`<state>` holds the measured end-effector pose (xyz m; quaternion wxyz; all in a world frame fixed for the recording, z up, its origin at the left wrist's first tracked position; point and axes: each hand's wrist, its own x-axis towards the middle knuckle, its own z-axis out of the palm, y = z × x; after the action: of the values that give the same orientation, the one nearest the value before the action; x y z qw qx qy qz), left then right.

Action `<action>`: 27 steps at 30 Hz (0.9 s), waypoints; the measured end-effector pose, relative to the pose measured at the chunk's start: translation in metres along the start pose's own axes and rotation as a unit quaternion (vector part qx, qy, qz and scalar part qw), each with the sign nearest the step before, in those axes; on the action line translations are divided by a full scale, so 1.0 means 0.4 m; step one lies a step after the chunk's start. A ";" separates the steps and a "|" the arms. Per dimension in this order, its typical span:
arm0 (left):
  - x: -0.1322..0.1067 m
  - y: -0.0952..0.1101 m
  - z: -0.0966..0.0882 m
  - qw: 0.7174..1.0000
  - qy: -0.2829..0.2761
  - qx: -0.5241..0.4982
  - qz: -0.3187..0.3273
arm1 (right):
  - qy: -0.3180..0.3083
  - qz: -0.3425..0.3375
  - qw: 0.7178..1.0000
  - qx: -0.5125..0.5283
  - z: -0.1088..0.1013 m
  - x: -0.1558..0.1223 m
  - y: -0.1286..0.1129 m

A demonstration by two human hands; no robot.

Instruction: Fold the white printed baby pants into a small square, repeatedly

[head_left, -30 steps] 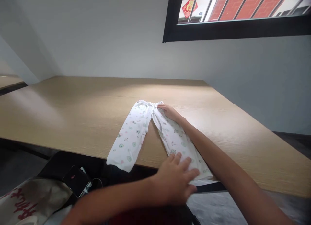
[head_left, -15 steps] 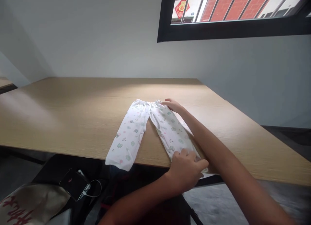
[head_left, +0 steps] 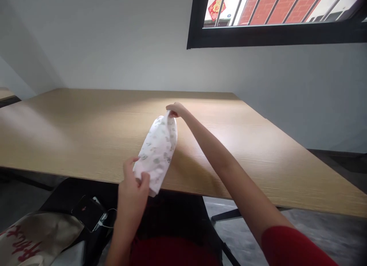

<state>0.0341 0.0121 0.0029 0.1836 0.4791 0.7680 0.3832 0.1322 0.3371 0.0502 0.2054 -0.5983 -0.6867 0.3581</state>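
Observation:
Small white baby pants [head_left: 159,151] with a pale printed pattern lie lengthwise on the wooden table [head_left: 86,132], one leg folded over the other. My right hand [head_left: 174,110] pinches the waistband at the far end. At the table's front edge my left hand [head_left: 134,185] grips the leg cuffs, fingers closed round the fabric. The cuff end hangs slightly past the edge.
A grey wall runs behind and right of the table, with a dark-framed window [head_left: 275,32] above. Below the front edge at left lie a dark phone with a cable [head_left: 87,212] and a beige bag with red letters [head_left: 34,237]. Dark floor at right.
The right leg of the pants has been folded left onto the other leg. Both hands moved left with the fabric; the left hand now grips the cuffs instead of pressing flat.

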 end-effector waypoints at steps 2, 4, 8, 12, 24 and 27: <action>0.015 -0.050 -0.028 0.994 0.013 0.108 0.019 | -0.008 -0.025 0.999 -0.024 0.074 0.000 -0.017; 0.027 -0.085 -0.028 0.974 0.037 0.211 0.078 | -0.004 -0.059 0.997 -0.058 0.147 -0.014 -0.010; 0.016 -0.091 0.014 0.945 0.041 0.259 0.196 | 0.044 -0.156 0.978 -0.128 0.235 -0.051 0.040; -0.026 -0.045 0.048 0.938 -0.046 0.184 0.291 | 0.019 -0.237 0.956 -0.171 0.208 -0.065 0.077; 0.233 0.014 0.157 0.868 -0.219 0.198 0.399 | -0.247 -0.412 0.842 -0.245 0.129 -0.196 0.136; 0.091 -0.011 0.152 0.863 -0.229 0.200 0.403 | -0.130 -0.409 0.841 -0.329 0.159 -0.111 0.150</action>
<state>0.0539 0.0679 -0.0363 0.0841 0.8478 0.5041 0.1416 0.1363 0.2799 -0.0296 0.0326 -0.2434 -0.9669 0.0691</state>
